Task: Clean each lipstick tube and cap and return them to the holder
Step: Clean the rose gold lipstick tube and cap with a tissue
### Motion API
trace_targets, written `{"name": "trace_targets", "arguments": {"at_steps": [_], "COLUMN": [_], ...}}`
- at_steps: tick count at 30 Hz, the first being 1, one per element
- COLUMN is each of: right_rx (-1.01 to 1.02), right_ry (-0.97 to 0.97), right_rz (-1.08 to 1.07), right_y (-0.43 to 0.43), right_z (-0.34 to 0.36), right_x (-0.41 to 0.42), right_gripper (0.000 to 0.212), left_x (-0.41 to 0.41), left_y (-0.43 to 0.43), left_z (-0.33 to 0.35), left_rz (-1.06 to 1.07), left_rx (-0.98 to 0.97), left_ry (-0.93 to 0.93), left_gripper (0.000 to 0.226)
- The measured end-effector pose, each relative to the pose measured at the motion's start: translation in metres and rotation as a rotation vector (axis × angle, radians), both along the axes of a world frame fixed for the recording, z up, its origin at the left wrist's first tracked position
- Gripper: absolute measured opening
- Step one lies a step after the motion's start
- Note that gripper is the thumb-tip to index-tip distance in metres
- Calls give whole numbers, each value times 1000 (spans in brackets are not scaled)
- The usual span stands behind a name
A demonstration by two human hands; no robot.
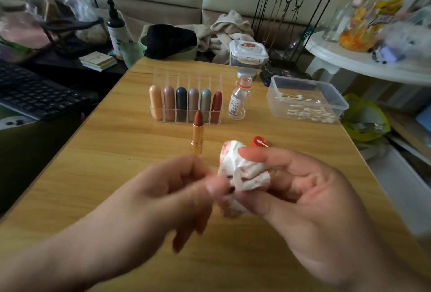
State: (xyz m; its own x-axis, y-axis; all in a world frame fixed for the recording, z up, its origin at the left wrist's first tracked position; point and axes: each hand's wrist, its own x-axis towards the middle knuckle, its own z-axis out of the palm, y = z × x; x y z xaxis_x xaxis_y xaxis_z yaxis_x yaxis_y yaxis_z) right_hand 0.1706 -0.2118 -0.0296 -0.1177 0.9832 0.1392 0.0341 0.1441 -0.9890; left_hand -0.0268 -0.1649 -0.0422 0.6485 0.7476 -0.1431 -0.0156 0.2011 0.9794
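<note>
Now: crumpled tissue in hand, lower centre of frame.
Right hand grips the red-stained tissue, fingers curled round it. Left hand is curled, thumb at the tissue's edge, too blurred to tell if it pinches. Open lipstick stands upright mid-frame on the table, just in front of the holder with six capped tubes.

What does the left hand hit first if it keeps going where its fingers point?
The stained tissue held by the right hand. The left hand points right, with its fingertips at the tissue's edge; blur hides whether they pinch it.
</note>
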Motion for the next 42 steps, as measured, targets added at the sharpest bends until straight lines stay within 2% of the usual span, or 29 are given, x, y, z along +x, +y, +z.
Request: {"name": "trace_targets", "arguments": {"at_steps": [2, 4, 5, 7, 9, 12, 13, 14, 15, 16, 17, 19, 20, 21, 23, 24, 25, 27, 28, 30, 32, 33, 35, 37, 38, 40, 42], "right_rx": [175, 387, 420, 266, 17, -300, -359, -385, -385, -344, -282, -111, -4, 121, 347, 354, 272, 63, -31, -233, -435, -515, -593, -564, -513, -392, -336], "right_ry": [-187, -400, -424, -270, -13, 310, 369, 392, 391, 342, 260, 34, -91, -231, -453, -471, -420, -318, -270, -84, 218, 347, 472, 473, 450, 399, 398], "right_rz": [-129, -189, -193, -163, -37, 142, 148, 151, 141, 127, 97, 11, -43, -91, -128, -133, -135, -109, -55, 84, 104, 75, 10, -80, -141, -232, -306], "right_y": [0, -1, -3, -3, -1, 8, 11, 13, 14, 13, 11, 6, 3, 2, 0, -1, -1, -1, 1, 5, 10, 12, 13, 13, 15, 19, 23], "right_z": [-7, -13, -16, -15, -14, -14, -14, -12, -11, -8, -7, -5, -4, -4, -7, -9, -7, -3, -1, 1, -3, -6, -13, -13, -11, -4, 1], "right_x": [3, 1, 1, 0, 0, 3, 5, 6, 7, 8, 8, 4, 3, 1, 0, 0, 0, 1, 1, 4, 6, 6, 2, 2, 4, 11, 22], "right_gripper": [44, 46, 46, 46, 47, 43, 41, 40, 40, 40, 41, 47, 50, 51, 48, 47, 48, 51, 52, 51, 43, 43, 48, 51, 53, 57, 55], "left_x": [-1, -1, 0, 2, -1, -8, -10, -11, -10, -8, -5, -2, 0, 0, 4, 6, 8, 11, 12, 8, 0, -3, -3, -2, -1, 0, -2], "left_y": [6, 7, 7, 5, 2, -1, -1, 0, -1, -1, 1, 4, 5, 5, 5, 3, 2, 0, -2, -4, -1, 1, 2, 2, 1, 4, 10], "left_z": [-3, -7, -7, -6, -9, -14, -16, -16, -17, -17, -14, -8, -6, -6, -8, -8, -10, -11, -12, -18, -22, -21, -23, -21, -18, -14, -15], "left_rz": [-77, -121, -109, -60, 20, 76, 72, 72, 83, 101, 99, -47, -100, -124, -132, -119, -89, -11, 36, 135, 185, 177, 153, 188, 214, 235, 138], "left_rx": [-269, -404, -442, -372, -86, 786, 993, 1064, 1050, 898, 634, -5, -258, -428, -597, -610, -572, -381, -246, 149, 769, 985, 1141, 1075, 959, 574, 154], "left_ry": [34, -3, -69, -64, 128, 493, 555, 570, 543, 485, 401, 241, 151, 63, -81, -130, -152, -93, -2, 243, 469, 524, 537, 535, 534, 463, 222], "left_gripper": [70, 64, 55, 45, 33, 29, 25, 24, 24, 27, 35, 57, 66, 68, 58, 51, 46, 42, 41, 38, 26, 21, 21, 21, 24, 30, 28]}}
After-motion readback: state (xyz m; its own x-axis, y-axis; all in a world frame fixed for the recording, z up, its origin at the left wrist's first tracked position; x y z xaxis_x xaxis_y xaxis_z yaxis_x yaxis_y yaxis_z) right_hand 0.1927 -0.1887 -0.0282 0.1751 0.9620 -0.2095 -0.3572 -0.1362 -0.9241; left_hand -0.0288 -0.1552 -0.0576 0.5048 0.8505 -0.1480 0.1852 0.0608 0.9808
